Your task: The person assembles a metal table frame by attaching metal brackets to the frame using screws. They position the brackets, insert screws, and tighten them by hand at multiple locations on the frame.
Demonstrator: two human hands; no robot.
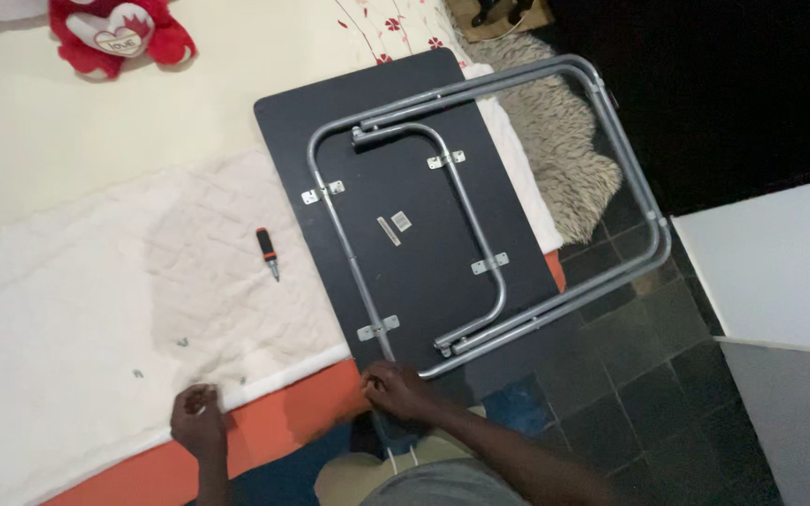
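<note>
Fingers of the right hand [396, 389] are curled around the near end of the grey metal tube frame [480, 215], which lies on the upside-down dark tabletop [405, 178] just ahead of them. Left hand [199, 422] fingers are bunched closed on the white quilt [67, 309], small screws [182, 342] just beyond, screwdriver [267, 251] farther ahead.

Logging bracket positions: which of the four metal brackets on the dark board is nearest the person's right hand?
The bracket at the board's near-left edge, clamping the long tube just above the right hand. The other three sit farther up the dark board.
</note>
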